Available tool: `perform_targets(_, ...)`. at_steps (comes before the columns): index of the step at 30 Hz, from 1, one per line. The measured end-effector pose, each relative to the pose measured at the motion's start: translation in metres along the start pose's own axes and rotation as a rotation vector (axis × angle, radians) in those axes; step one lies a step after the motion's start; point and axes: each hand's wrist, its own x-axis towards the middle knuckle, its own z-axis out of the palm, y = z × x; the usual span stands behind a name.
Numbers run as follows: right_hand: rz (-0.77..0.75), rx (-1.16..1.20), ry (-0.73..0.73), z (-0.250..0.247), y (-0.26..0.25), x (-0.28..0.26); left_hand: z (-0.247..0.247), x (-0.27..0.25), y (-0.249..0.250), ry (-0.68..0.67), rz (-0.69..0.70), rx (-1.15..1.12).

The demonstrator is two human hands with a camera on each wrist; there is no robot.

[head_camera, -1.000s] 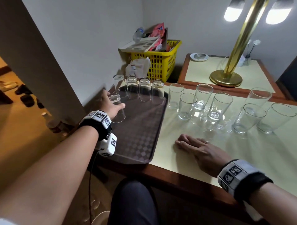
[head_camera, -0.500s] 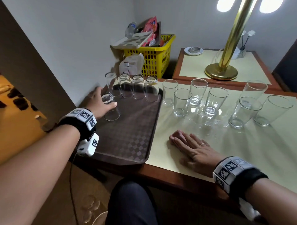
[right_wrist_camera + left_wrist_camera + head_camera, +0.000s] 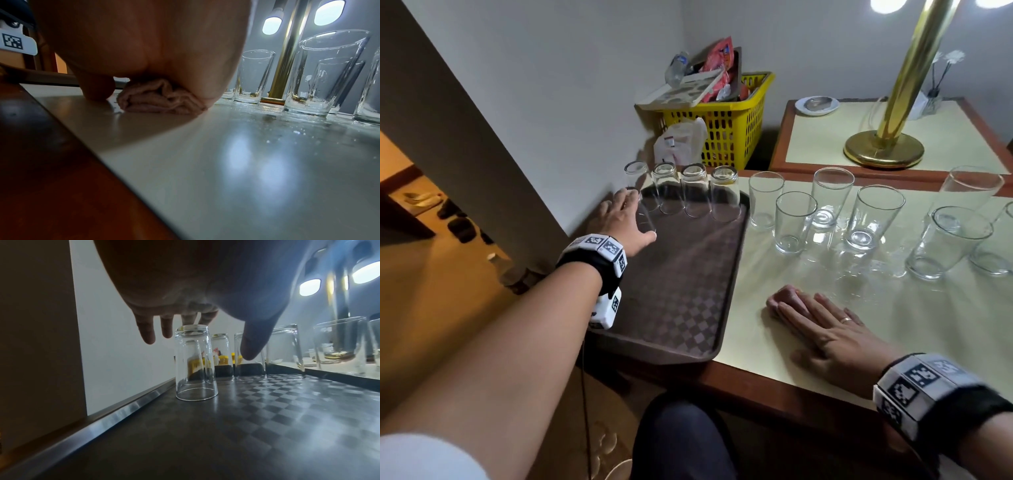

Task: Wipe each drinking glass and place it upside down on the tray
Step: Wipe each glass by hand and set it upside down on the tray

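Observation:
A brown checkered tray [image 3: 688, 308] lies at the table's left end. Several glasses [image 3: 697, 195] stand upside down along its far edge. In front of that row stands one more inverted glass [image 3: 195, 363], close to the tray's left rim. My left hand [image 3: 631, 219] hovers over it with fingers spread. Two fingertips [image 3: 191, 319] touch its upturned base and the thumb is clear of it. Several upright glasses [image 3: 794, 222] wait on the table right of the tray. My right hand [image 3: 822, 329] lies flat on a folded pink cloth [image 3: 160, 100] near the front edge.
The wall runs close along the tray's left side. Behind the tray sits a yellow basket [image 3: 722, 137] full of clutter. A brass lamp base [image 3: 883, 150] and a white dish [image 3: 816, 104] stand on the side table beyond. Water drops [image 3: 296, 132] speckle the tabletop around the upright glasses.
My left hand held the inverted glass on the tray; now its fingers have spread and the thumb has come off. The right hand has stayed on the cloth.

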Motion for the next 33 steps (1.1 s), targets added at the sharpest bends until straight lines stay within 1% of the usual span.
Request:
perform_targets(6, -0.007, 0.031, -0.018, -0.003, -0.001, -0.001, 0.002, 0.026, 0.0, -0.058, -0.08, 0.013)
perform_targets(9, -0.018, 0.051, -0.015, -0.003, -0.001, -0.002, 0.002, 0.035, 0.0, -0.123, -0.12, 0.013)
perform_targets(12, -0.01, 0.073, -0.003, -0.003, -0.002, -0.003, 0.004, 0.043, 0.001, -0.165, -0.126, 0.017)
perform_targets(17, -0.004, 0.097, 0.022, -0.005, -0.004, -0.005, 0.007, 0.045, 0.004, -0.107, -0.131, -0.002)
perform_targets(22, -0.009, 0.1, 0.023, -0.004, -0.003, -0.004, 0.002, 0.035, 0.001, 0.016, -0.085, 0.028)
perform_targets(28, -0.029, 0.075, 0.02, 0.0, 0.003, 0.002, -0.011, 0.001, -0.01, 0.002, -0.04, 0.057)
perform_targets(33, -0.022, 0.114, 0.047, 0.002, 0.004, 0.006, -0.016, -0.02, -0.023, -0.018, -0.08, 0.079)
